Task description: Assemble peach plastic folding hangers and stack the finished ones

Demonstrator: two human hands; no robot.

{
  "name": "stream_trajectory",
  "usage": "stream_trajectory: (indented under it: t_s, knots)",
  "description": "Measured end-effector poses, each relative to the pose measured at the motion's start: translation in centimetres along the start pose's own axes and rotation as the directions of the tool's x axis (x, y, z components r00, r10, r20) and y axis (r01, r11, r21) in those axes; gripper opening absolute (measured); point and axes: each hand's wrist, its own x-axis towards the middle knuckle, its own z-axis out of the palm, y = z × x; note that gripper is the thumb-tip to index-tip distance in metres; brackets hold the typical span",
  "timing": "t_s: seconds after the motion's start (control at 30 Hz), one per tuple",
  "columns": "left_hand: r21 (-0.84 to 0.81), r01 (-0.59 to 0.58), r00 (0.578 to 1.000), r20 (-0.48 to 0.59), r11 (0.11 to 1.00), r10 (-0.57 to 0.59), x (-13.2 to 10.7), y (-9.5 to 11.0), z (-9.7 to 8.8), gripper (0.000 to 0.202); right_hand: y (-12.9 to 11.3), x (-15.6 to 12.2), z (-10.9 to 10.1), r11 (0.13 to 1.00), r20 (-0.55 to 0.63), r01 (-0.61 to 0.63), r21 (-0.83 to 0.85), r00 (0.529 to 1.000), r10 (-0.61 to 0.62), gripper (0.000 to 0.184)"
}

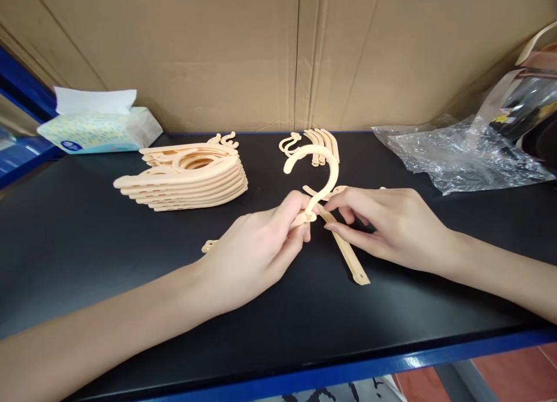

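Observation:
My left hand (256, 245) is closed, with thumb and fingers pinching the base of a cream plastic hanger hook (333, 173). The hook stands up above the fingers, its curve opening to the left. A flat cream hanger arm (348, 254) slants down to the right from beside the hook's base. My right hand (391, 228) has its thumb and fingertips on the upper part of that arm, holding it. Another cream piece (209, 246) peeks out left of my left hand; whether it joins the held hook is hidden. Behind the right fingers lies one more cream piece (338, 189), partly covered.
A stack of cream hangers (187, 178) sits at the left. Farther back are loose hooks (287, 144) and several short arms (326, 144). A tissue box (96, 129) stands back left, crumpled clear plastic (452, 152) back right. Cardboard (217, 54) backs the black table (278, 326).

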Motion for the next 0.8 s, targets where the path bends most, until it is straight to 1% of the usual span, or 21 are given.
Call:
stream_trajectory:
  t_s: [0.07, 0.13, 0.2, 0.27, 0.33, 0.4, 0.47, 0.53, 0.67, 0.73, 0.77, 0.8]
  knots:
    - [-0.174, 0.082, 0.992, 0.104, 0.981, -0.064, 0.2, 0.1, -0.3, 0.008, 0.2, 0.0, 0.0, 0.998, 0.061, 0.001, -0.055, 0.998, 0.003, 0.016]
    - [-0.291, 0.16, 0.978, 0.176, 0.943, -0.111, 0.5, 0.2, -0.6, 0.011, 0.4, 0.2, 0.0, 0.999, 0.109, -0.013, -0.051, 0.994, 0.018, 0.015]
    - [-0.386, 0.22, 0.966, 0.213, 0.896, -0.145, 0.8, 0.2, -0.7, 0.018, 0.5, 0.4, -0.1, 0.999, 0.111, -0.009, -0.053, 0.994, 0.015, 0.012]
    - [-0.47, 0.292, 0.948, 0.258, 0.833, -0.187, 1.0, 0.2, -0.8, 0.024, 0.6, 0.6, -0.2, 0.998, 0.099, 0.006, -0.069, 0.995, 0.001, 0.014]
    - [-0.534, 0.398, 0.91, 0.331, 0.746, -0.248, 1.2, 0.0, -0.8, 0.026, 0.6, 0.6, -0.3, 0.998, 0.107, 0.003, -0.069, 0.994, 0.004, 0.014]
    - [-0.58, 0.475, 0.874, 0.398, 0.662, -0.278, 1.3, -0.2, -0.9, 0.026, 0.6, 0.6, -0.4, 0.998, 0.14, -0.021, -0.054, 0.99, 0.029, 0.008]
    - [-0.608, 0.517, 0.852, 0.431, 0.602, -0.297, 1.3, -0.4, -1.1, 0.023, 0.6, 0.5, -0.5, 0.998, 0.154, -0.046, -0.049, 0.987, 0.053, 0.003]
    - [-0.608, 0.555, 0.83, 0.448, 0.567, -0.333, 1.3, -0.4, -1.3, 0.021, 0.7, 0.4, -0.5, 0.997, 0.152, -0.053, -0.049, 0.987, 0.059, 0.007]
    - [-0.601, 0.608, 0.794, 0.469, 0.519, -0.387, 1.4, 0.0, -1.6, 0.015, 0.8, 0.5, -0.6, 1.0, 0.137, -0.003, -0.03, 0.991, 0.007, 0.009]
    - [-0.599, 0.647, 0.762, 0.492, 0.471, -0.421, 1.5, 0.1, -1.8, 0.012, 1.0, 0.5, -0.6, 1.0, 0.142, 0.028, -0.013, 0.99, -0.026, 0.01]
    - [-0.589, 0.679, 0.733, 0.516, 0.437, -0.444, 1.5, 0.1, -1.8, 0.013, 1.0, 0.5, -0.5, 0.999, 0.148, 0.04, -0.005, 0.988, -0.039, 0.011]
    - [-0.588, 0.697, 0.714, 0.523, 0.41, -0.466, 1.5, 0.2, -1.8, 0.015, 1.1, 0.4, -0.5, 0.999, 0.155, 0.05, 0.002, 0.987, -0.05, 0.012]
